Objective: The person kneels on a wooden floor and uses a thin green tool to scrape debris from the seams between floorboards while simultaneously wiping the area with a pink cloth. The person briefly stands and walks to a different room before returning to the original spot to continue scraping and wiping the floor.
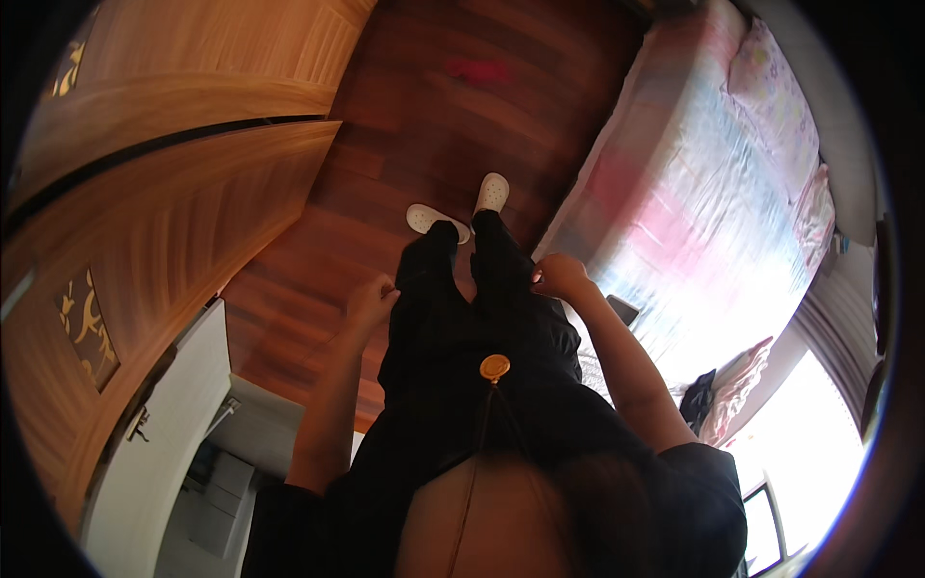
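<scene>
Black trousers (473, 318) cover my legs, and white perforated clogs (493, 192) are on my feet. At the outer side of one trouser leg, my left hand (374, 295) is curled with its fingertips at the cloth, seemingly pinching it. On the opposite side my right hand (560, 277) has its thumb and fingers closed at the trouser edge. The palms of both hands are hidden. A round gold-coloured pendant (495, 368) hangs on a thin cord over my dark top.
Wooden wardrobe doors (217, 188) stand at left, above a white door (162, 426) with a metal handle. A bed (672, 180) with a pastel sheet and pillow (773, 101) is at right; a dark flat object (623, 309) lies there. Something pink (479, 70) is on the wooden floor (433, 130).
</scene>
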A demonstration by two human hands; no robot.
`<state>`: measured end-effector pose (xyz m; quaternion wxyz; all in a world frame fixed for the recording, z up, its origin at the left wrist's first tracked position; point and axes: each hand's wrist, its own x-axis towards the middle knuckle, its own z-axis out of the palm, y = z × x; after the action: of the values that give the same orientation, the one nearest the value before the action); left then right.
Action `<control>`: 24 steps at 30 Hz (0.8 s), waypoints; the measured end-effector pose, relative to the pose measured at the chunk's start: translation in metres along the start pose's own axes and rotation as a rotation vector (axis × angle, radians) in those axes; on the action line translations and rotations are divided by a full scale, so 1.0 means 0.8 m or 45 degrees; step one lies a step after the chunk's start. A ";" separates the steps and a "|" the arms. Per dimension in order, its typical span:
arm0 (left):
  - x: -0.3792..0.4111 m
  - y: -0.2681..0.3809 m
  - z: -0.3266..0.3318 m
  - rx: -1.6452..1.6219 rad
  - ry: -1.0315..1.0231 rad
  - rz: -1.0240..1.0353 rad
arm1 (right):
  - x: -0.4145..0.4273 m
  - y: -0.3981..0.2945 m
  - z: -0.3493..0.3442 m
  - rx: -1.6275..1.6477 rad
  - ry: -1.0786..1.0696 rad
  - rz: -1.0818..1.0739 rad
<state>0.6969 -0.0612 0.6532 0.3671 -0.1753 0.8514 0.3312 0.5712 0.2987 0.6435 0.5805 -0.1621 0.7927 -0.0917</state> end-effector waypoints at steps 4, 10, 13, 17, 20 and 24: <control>0.015 0.036 -0.005 0.278 -0.196 -0.184 | 0.021 0.032 0.046 0.070 0.062 0.078; 0.060 -0.029 0.010 0.209 -0.310 0.000 | 0.030 0.020 0.042 0.168 0.098 0.067; 0.091 -0.034 -0.013 0.097 -0.546 -0.010 | 0.022 0.007 0.017 0.351 0.088 -0.049; 0.099 0.027 -0.129 0.132 -0.966 -0.306 | 0.006 -0.021 0.014 0.630 -0.345 -0.143; 0.083 -0.008 -0.188 0.246 -1.295 -0.207 | -0.018 -0.048 0.027 0.705 -0.499 -0.429; 0.088 0.021 -0.246 0.359 -1.439 -0.247 | 0.006 -0.069 0.051 0.684 -0.993 -0.291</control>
<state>0.5405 -0.1896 0.7089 0.8123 0.0018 0.5395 0.2217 0.6170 0.2475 0.6448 0.8417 -0.1150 0.4415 -0.2887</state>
